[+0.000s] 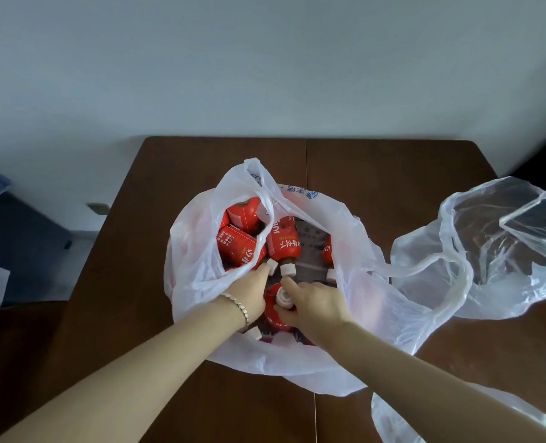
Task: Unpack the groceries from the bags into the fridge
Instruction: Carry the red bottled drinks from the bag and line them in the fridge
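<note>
A white plastic bag lies open on the brown table, holding several red-labelled bottles with white caps. One bottle lies in the middle, cap toward me. My right hand is inside the bag, its fingers closed around the neck of an upright red bottle. My left hand, with a bracelet on the wrist, reaches in beside it; its fingertips touch the white cap of another lying bottle. Whether the left hand grips that bottle is hidden by its own fingers.
A second, clear plastic bag lies open on the table to the right, nothing visible in it. Another piece of white plastic lies at the near right edge. A white wall stands behind the table. Dark furniture sits to the left.
</note>
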A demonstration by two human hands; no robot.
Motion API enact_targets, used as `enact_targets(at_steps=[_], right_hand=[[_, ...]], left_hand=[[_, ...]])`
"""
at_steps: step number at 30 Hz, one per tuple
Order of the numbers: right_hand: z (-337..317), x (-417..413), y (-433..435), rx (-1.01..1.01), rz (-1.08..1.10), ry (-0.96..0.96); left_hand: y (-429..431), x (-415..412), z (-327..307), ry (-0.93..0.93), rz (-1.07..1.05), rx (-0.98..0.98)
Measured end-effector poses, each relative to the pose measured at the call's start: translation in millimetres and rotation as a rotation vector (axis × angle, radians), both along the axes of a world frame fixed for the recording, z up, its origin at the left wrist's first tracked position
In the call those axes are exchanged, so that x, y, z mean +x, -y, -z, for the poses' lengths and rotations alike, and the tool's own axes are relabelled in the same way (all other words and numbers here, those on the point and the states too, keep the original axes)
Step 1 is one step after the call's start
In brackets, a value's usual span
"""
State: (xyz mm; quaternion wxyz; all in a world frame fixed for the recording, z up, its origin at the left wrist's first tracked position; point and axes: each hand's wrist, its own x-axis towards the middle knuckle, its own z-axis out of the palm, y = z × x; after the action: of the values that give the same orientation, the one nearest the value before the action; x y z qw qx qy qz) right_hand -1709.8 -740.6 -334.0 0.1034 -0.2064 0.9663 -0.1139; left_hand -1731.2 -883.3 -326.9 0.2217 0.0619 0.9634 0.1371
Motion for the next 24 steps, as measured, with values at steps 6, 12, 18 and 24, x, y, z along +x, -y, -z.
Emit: enact_targets(at_steps=[6,12,18,24], right_hand=[[-5.0,-11.6,-10.4,-0.040,0.090,0.029],[-4.2,-7.8,-11.4,-0.065,0.096,0.035],[-5.3,-7.8,-9.0,-0.053,0.078,0.053],[-8.1,-10.3,-8.6,-0.032,0.143,0.103]], left_hand=[[-19.7,-41.1,7.9,-0.107,0.564,-0.450],[-12.7,-56.5,42.7,-0.303,0.547,-0.358],[-14.6,-55.5,39.2,-0.307,0.567,-0.397],[-32.9,-50.4,-22.0,-0.060,0.246,-0.422]])
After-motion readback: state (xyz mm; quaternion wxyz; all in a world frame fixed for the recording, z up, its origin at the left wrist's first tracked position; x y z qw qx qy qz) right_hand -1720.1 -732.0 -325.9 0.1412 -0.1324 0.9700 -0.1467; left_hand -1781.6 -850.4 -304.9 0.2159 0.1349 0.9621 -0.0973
